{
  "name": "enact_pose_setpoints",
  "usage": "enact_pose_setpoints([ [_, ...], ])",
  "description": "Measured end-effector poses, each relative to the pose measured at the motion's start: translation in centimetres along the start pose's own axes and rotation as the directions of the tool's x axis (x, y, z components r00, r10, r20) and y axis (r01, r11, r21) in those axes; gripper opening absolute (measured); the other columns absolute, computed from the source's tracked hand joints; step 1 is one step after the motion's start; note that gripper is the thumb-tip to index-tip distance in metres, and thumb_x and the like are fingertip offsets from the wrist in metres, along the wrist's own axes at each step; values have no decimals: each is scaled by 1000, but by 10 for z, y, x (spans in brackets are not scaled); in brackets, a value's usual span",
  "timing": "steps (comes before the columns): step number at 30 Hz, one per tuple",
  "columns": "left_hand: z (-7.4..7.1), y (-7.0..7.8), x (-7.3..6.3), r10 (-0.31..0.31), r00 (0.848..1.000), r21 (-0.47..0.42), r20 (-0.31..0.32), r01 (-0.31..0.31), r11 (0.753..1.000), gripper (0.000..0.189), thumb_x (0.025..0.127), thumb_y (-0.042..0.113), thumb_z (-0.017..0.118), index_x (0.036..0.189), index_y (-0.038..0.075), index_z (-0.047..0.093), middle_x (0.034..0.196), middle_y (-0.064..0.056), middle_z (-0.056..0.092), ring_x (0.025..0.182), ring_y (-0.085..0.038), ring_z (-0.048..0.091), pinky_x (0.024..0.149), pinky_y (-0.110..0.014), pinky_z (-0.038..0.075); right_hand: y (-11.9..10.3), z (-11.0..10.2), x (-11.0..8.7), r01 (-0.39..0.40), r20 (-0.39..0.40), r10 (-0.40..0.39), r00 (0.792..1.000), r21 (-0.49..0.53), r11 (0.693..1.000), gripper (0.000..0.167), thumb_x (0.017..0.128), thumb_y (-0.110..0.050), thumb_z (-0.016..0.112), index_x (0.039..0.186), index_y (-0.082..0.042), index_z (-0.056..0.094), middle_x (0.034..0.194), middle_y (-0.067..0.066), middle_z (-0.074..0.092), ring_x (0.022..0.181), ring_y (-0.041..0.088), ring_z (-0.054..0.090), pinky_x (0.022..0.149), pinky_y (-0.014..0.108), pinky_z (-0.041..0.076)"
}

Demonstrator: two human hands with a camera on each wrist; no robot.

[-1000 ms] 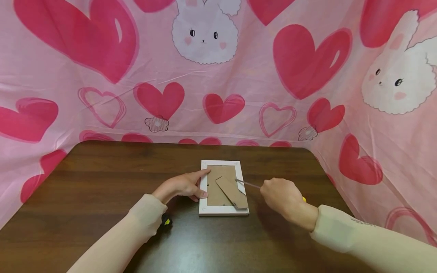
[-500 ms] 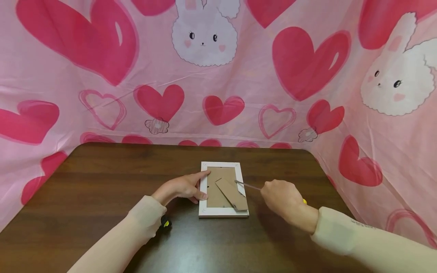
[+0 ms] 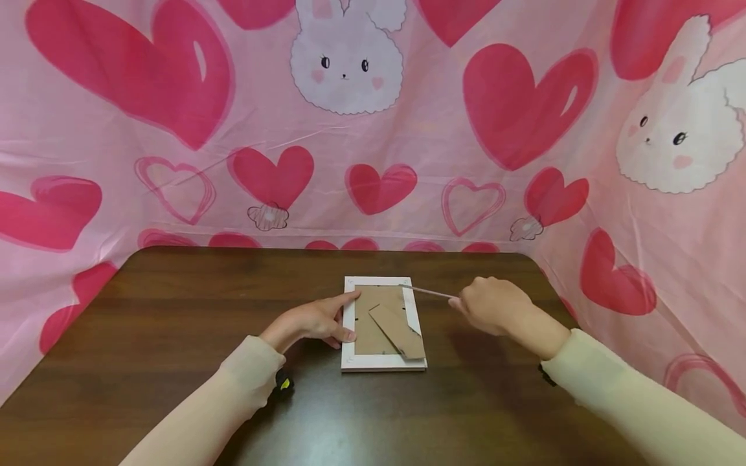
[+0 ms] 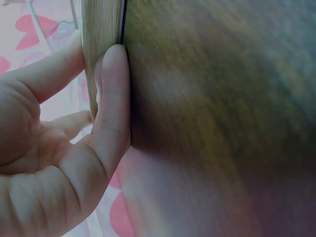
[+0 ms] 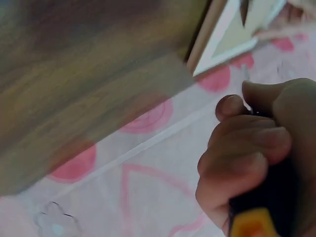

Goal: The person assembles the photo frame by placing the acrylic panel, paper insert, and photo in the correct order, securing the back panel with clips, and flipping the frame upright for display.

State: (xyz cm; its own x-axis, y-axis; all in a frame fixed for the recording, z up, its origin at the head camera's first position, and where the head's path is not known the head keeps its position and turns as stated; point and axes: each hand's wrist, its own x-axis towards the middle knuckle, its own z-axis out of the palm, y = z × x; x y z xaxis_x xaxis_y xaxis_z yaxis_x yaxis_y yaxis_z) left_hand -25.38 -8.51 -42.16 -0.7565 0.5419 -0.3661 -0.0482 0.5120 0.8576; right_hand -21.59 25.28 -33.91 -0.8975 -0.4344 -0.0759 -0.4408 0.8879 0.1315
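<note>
A white picture frame (image 3: pixel 381 364) lies on its face, its brown backing board (image 3: pixel 379 296) up. Askew over the board lies its stand leg (image 3: pixel 399 331), with a torn pale patch at its right edge. My left hand (image 3: pixel 315 319) holds the frame's left side, thumb and forefinger on top; the left wrist view shows other fingers (image 4: pixel 113 94) against the side edge. To the right, my right hand (image 3: pixel 492 305) grips a screwdriver (image 3: pixel 431 292) by its black and yellow handle (image 5: pixel 254 224). The tip reaches the backing's upper right corner; whether it touches is too small to tell.
The dark wooden table (image 3: pixel 204 310) extends around the frame on all sides. A pink cloth (image 3: pixel 431 129) with hearts and rabbits hangs behind and beside it. Black wrist gear (image 3: pixel 284 382) shows under my left cuff.
My right hand has moved up and slightly right, carrying the screwdriver tip from the backing's right side to its upper right corner. My left hand and the picture frame stay in place.
</note>
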Motion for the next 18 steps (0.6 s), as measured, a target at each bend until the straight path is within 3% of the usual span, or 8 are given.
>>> enact_pose_setpoints([
  [4,0,0,-1,0,1000,-7,-1,0,1000,100,93,1,80,171,11,19,106,-19,55,90,-22,63,78,-42,65,17,1,6,-39,31,34,999,144,989,30,106,-25,54,80,-14,65,75,2,61,73,22,64,68,49,56],
  [9,1,1,-1,-16,1000,-16,-10,16,1000,100,92,2,80,171,14,20,105,-18,54,90,-23,63,78,-41,65,36,10,12,-86,70,69,995,294,952,10,99,-14,55,103,-7,61,82,5,61,74,24,58,65,43,50],
  [11,1,2,0,-20,1000,-19,-15,19,1000,100,92,2,81,171,15,21,104,-18,54,90,-24,62,78,-41,65,43,16,15,-82,55,68,996,333,939,4,101,-12,56,100,-8,57,79,4,58,71,24,56,62,39,47],
  [14,0,2,-1,-21,1000,-18,-16,21,1000,100,92,2,81,171,15,21,104,-18,54,90,-24,62,78,-41,65,51,27,19,-49,-9,56,998,348,936,9,103,-10,59,95,-9,57,74,0,53,70,21,53,60,35,43],
  [18,0,1,-2,-24,1000,-15,-15,24,1000,99,92,2,80,171,15,21,104,-18,54,89,-24,62,78,-40,65,59,42,24,0,-96,37,995,352,936,9,102,-8,65,94,-7,62,74,-1,54,73,20,53,63,37,44],
])
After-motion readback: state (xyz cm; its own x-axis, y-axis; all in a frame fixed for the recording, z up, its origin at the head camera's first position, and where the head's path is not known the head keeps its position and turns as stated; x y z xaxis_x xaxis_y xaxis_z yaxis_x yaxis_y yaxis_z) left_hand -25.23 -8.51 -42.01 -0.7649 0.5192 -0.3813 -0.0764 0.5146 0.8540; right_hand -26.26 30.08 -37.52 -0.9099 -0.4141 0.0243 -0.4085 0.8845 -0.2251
